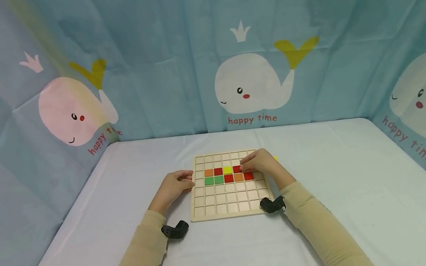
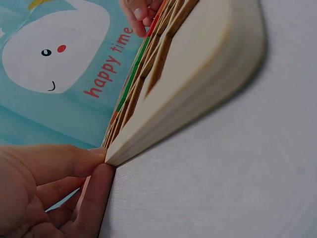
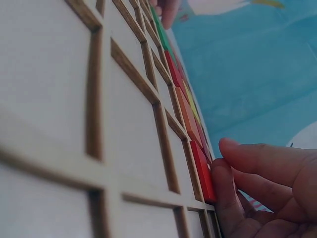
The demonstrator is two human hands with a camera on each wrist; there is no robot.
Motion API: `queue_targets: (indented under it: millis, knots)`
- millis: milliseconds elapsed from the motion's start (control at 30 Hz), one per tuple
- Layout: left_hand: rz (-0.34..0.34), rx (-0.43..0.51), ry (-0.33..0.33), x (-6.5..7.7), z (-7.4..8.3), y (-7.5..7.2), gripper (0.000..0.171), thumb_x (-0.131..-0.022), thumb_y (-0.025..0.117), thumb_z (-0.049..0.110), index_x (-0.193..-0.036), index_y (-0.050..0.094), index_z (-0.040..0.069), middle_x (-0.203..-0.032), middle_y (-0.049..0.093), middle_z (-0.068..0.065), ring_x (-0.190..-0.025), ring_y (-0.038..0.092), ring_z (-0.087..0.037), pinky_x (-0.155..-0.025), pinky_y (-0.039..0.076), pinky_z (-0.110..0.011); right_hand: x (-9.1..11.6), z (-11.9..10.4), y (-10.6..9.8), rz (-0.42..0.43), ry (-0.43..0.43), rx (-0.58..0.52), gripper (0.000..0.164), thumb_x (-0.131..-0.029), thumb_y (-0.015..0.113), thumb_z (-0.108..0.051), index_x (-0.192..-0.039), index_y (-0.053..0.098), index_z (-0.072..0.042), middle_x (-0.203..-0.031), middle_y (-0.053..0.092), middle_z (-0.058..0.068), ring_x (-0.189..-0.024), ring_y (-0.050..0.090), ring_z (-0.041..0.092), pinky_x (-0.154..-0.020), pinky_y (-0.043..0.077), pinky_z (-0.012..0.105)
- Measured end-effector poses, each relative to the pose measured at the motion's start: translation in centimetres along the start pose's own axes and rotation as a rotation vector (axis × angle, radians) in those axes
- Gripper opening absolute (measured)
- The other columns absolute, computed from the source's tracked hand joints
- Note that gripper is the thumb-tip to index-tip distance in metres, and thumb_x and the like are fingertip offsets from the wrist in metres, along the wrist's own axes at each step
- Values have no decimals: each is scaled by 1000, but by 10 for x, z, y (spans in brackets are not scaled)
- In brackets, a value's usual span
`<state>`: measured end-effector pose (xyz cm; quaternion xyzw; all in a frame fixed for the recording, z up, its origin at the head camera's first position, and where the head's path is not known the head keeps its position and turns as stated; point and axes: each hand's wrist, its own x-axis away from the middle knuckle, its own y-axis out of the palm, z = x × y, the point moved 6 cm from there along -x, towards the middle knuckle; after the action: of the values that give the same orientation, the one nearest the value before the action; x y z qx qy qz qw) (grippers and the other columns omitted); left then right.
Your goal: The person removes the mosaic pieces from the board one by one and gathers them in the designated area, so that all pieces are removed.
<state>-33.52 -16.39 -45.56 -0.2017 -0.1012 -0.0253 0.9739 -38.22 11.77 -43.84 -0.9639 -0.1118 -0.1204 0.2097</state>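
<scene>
A square wooden grid board (image 1: 206,212) lies on the table with two rows of coloured tiles in its cells. The back row shows an orange tile (image 1: 209,173), a red one, a yellow tile (image 1: 227,170) and another red. Green tiles (image 1: 214,180), then red, orange and red, fill the nearer row. My left hand (image 1: 172,188) grips the board's left edge between thumb and fingers. Over the right end of the back row, my right hand (image 1: 261,162) has its thumb and fingertips close together at the cells. Whether a tile is between them is hidden.
A bit of yellow (image 1: 276,158) shows just beyond the right hand, beside the board. White cloth (image 1: 339,171) covers the table. A blue curtain (image 1: 176,89) with printed whales hangs along the back and sides.
</scene>
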Motion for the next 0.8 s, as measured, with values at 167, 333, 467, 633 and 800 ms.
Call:
queue_targets:
  millis: [167,333,467,633,800]
  knots:
    - [0,18,-14,-1,-2,0,48,-91,68,3,-137,57,1,-117,63,-14,-100,62,-19,-83,59,-25,0,-1,1,9,4,32,29,-87,76,-14,-114,74,-1,-101,77,12,-80,75,10,-91,58,32]
    - [2,15,-19,-2,-3,1,47,-91,68,3,-137,57,2,-117,64,-13,-99,62,-18,-82,58,-24,1,-1,1,22,-2,90,29,-86,78,-17,-112,75,-4,-101,77,9,-78,72,7,-92,57,32]
    - [-9,16,-12,-3,-4,2,48,-91,68,3,-137,57,1,-117,64,-14,-99,62,-17,-82,59,-25,2,-2,1,24,-16,113,27,-86,78,-15,-109,76,-3,-102,77,10,-76,70,6,-85,58,28]
    - [1,22,-14,-3,-4,0,48,-91,68,3,-137,57,2,-116,63,-13,-99,62,-17,-82,58,-24,1,-4,2,33,-22,152,24,-86,78,-17,-107,77,-4,-100,77,9,-77,69,5,-93,54,31]
    - [0,18,-13,-3,-3,0,48,-91,68,2,-137,56,2,-115,63,-13,-98,61,-17,-82,58,-24,1,-4,2,48,-4,169,22,-86,78,-18,-104,78,-6,-94,78,6,-78,68,7,-97,52,35]
